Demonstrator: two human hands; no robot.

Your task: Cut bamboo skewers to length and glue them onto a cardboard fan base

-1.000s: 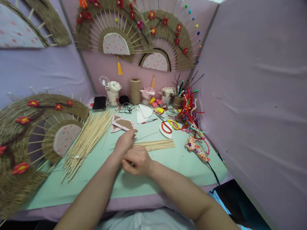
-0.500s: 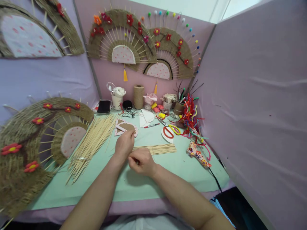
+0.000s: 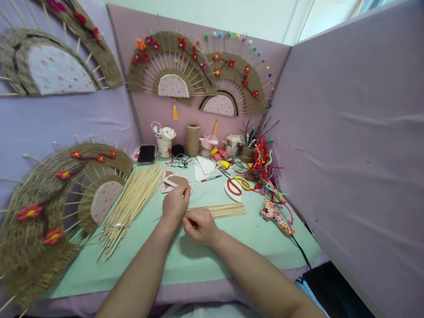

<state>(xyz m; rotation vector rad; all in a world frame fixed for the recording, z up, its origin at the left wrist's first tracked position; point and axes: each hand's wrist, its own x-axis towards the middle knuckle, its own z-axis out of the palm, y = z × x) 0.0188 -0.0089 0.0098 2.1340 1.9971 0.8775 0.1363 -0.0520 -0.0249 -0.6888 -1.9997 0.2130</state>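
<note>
My left hand point(image 3: 175, 203) is closed, its fingers curled away from the camera, just in front of a pink-edged cardboard piece point(image 3: 179, 180). Right beside it, a little nearer to me, my right hand point(image 3: 200, 225) is also closed, thumb side up. Whatever the fingers pinch is hidden or too thin to see. A row of thin bamboo sticks point(image 3: 228, 210) lies on the table and passes behind my right hand toward my left. I cannot tell whether either hand touches these sticks. Further left is a large loose bundle of bamboo sticks point(image 3: 135, 194).
Scissors point(image 3: 236, 181), a pen point(image 3: 211, 178) and white paper pieces point(image 3: 205, 165) lie beyond my hands. To the right are a patterned glue gun point(image 3: 276, 217) with a cord and tangled pipe cleaners point(image 3: 263, 163). A twine spool point(image 3: 193, 140) stands at the back; a twine fan point(image 3: 62, 198) leans left.
The camera view has shifted slightly, so everything sits a little lower in the picture. Both hands stay closed and close together over the same spot.
</note>
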